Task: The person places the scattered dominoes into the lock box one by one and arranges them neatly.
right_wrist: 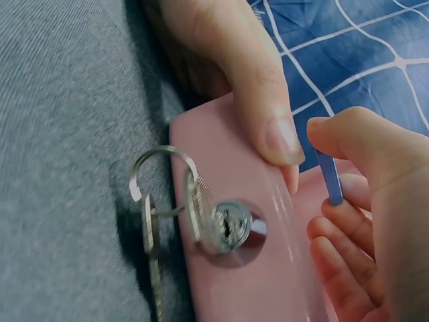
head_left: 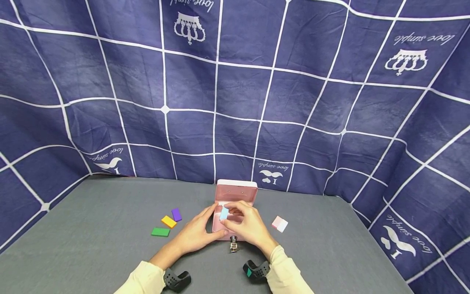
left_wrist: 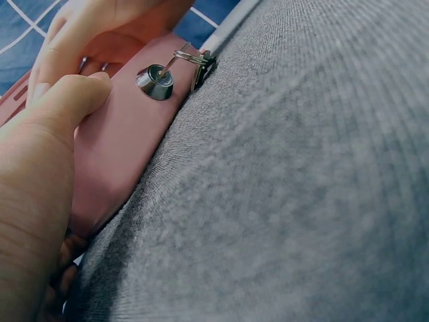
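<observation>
A pink metal lock box stands with its lid raised, a key and key ring hanging at the front lock. My left hand grips the box's left side, its thumb over the front edge and its fingers along the side. Over the box's inside, my right hand pinches a light blue domino-shaped block between thumb and fingers. In the right wrist view the block shows edge-on. The hands hide most of the box's interior.
Left of the box, green, orange and purple blocks lie on the grey tabletop. A pink block and a white block touch at the right. A blue checked cloth hangs behind.
</observation>
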The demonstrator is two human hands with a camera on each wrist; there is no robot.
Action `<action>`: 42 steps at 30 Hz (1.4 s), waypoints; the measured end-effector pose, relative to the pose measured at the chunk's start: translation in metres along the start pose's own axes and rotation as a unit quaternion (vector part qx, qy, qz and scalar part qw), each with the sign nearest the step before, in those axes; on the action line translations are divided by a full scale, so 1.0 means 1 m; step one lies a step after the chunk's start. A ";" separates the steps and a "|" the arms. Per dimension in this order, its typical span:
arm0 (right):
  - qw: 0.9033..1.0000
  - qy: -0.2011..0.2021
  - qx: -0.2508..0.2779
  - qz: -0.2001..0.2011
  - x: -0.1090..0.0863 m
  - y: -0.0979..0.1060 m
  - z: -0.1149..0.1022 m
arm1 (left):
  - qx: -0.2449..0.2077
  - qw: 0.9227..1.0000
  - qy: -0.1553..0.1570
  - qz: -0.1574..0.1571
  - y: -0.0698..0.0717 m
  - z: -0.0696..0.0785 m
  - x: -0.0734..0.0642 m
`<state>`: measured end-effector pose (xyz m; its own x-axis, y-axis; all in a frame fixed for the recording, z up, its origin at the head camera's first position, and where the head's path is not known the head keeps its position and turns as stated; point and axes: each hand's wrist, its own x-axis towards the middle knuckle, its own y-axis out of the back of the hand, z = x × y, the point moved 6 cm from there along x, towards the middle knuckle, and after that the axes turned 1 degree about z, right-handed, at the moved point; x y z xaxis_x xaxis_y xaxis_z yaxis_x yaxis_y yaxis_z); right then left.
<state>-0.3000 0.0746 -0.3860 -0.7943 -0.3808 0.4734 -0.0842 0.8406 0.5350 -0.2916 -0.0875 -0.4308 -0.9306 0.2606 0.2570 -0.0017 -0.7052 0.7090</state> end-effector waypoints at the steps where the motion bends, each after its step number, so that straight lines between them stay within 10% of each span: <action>1: 1.000 -0.001 -0.002 0.000 0.001 -0.001 -0.001 | 0.000 1.000 0.000 0.000 0.000 0.000 0.000; 16: 0.998 0.024 -0.042 -0.027 0.011 -0.017 -0.005 | -0.007 1.000 -0.024 0.013 0.001 0.000 0.001; 42: 0.995 -0.046 -0.059 -0.070 0.012 -0.023 0.008 | -0.017 1.000 -0.017 0.008 0.000 0.000 0.000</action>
<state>-0.3124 0.0536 -0.3983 -0.8315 -0.4501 0.3258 -0.1314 0.7290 0.6717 -0.2916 -0.0871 -0.4308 -0.9177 0.2706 0.2909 0.0005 -0.7314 0.6819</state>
